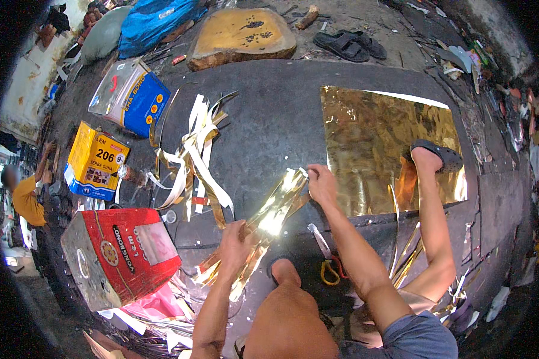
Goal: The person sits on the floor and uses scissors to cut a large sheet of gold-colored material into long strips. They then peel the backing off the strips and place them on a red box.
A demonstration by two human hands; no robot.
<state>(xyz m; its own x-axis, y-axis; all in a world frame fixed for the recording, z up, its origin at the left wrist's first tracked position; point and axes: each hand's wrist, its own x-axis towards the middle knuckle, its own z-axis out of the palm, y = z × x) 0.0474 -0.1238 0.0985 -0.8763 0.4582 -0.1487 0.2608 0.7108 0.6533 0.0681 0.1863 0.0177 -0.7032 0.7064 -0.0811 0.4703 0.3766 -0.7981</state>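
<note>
A long strip of shiny gold foil (270, 216) stretches diagonally between my two hands over a dark work surface (269, 113). My left hand (235, 244) grips its lower end near my knee. My right hand (321, 183) pinches its upper end beside the edge of a large gold foil sheet (371, 143). My right foot in a dark sandal (432, 154) rests on that sheet. Scissors with yellow and red handles (326, 257) lie on the surface under my right forearm.
A pile of cut gold and white strips (193, 157) lies left of centre. A red box (115, 254), a yellow can (94, 160) and a blue can (132, 96) stand along the left. A wooden block (242, 36) and black sandals (348, 45) lie beyond. Another person (27, 197) sits far left.
</note>
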